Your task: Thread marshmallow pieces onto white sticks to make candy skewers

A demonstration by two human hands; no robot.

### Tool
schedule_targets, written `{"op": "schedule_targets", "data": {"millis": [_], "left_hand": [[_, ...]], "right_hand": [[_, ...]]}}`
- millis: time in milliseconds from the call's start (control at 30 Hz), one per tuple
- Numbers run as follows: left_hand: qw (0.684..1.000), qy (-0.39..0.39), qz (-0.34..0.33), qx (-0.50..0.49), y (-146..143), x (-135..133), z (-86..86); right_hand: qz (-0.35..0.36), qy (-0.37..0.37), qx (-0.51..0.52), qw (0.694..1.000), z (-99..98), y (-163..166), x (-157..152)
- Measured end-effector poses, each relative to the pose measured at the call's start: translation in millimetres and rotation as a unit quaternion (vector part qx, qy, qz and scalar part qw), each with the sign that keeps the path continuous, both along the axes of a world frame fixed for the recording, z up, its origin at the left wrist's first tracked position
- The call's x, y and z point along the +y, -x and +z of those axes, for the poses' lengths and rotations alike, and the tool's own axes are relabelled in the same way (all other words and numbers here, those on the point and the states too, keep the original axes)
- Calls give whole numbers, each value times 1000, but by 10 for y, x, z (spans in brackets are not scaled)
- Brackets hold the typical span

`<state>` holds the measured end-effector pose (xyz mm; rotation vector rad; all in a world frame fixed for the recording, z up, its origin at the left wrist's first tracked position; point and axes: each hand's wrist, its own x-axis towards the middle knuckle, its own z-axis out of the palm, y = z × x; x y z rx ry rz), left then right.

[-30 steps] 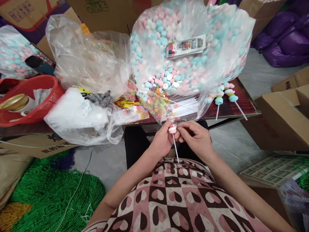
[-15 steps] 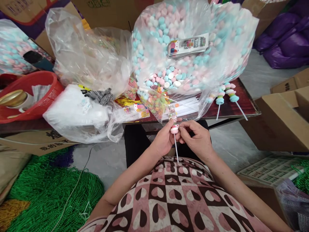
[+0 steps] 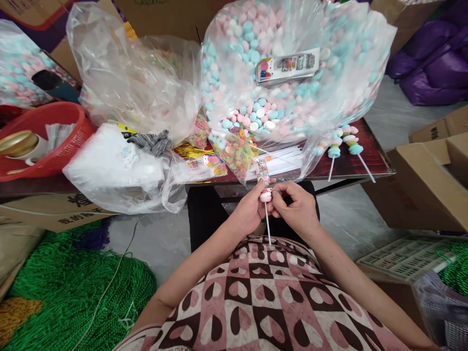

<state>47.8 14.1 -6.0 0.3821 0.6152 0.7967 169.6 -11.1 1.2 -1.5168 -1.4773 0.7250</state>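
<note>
My left hand (image 3: 250, 210) is closed around a marshmallow lollipop (image 3: 265, 196), its thumb on top. The pink and white candy end sits inside a printed clear wrapper (image 3: 262, 169), which sticks up above the fingers. Below the candy, the white stick (image 3: 268, 226) points down toward my body. My right hand (image 3: 299, 207) pinches at the wrapper's lower edge, right beside the candy; the fingertips partly hide this spot. Two finished-looking marshmallow lollipops (image 3: 353, 146) lie at the table's right end.
A large clear bag of pastel marshmallows (image 3: 234, 53) covers the table's middle, with a stack of printed wrappers (image 3: 288, 67) on it. White sticks (image 3: 283, 163) and gummy rings (image 3: 234, 153) lie before it. A red basket (image 3: 66, 117) stands left; cardboard boxes (image 3: 424, 190) are right.
Both hands stay together over my lap and have barely moved. The candy end has shifted very slightly to the right, and the view has tilted a little.
</note>
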Motion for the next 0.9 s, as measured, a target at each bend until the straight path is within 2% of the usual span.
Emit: {"op": "schedule_targets", "data": {"millis": [133,267,633,767,900], "left_hand": [[998,-27,-42,-25,77,-22,-21],[997,-44,-63,-5,138,-46,-32],[977,-129,23,167,58,-87,-43],[972,-114,51,199,46,-98,-11],[975,-82,52,199,38,-96,27]], "right_hand": [[-7,-32,-53,998,-17,-26,17],[-13,-61,-81,995,-34,-53,37],[25,-121,-160,979,-72,-67,63],[28,-133,-179,975,-62,-37,49],[43,-181,-159,970,-60,-13,35]]}}
